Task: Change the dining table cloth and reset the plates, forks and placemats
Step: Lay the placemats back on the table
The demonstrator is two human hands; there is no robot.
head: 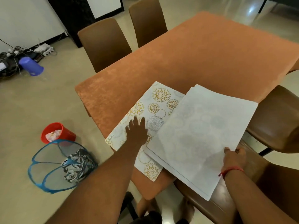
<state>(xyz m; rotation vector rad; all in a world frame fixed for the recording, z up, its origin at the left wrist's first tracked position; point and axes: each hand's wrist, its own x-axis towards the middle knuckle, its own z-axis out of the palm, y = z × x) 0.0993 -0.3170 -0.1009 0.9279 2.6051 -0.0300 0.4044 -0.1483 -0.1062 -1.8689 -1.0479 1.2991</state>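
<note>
An orange tablecloth covers the table from edge to edge and hangs a little over the near left corner. On the cloth, close to the near edge, lies a placemat printed with gold and grey flower rings, face up, set at a slant so that one of its corners juts past the near edge of the table. The left hand rests flat on this placemat, fingers straight and spread, palm down, holding nothing.

Just to the right, a stack of placemats lies pale side up, overlapping the right part of the patterned one. The stack reaches past the near right corner of the table and over a brown chair standing there. The right hand grips the near edge of the stack, thumb on top and fingers curled beneath; a red thread circles that wrist.

Two more brown chairs stand along the left edge of the table. On the floor to the left sit a red bucket with something pale inside, a blue mesh basket holding patterned dark and white cloth, and farther off a purple bin tipped on its side beside a tangle of cables.
</note>
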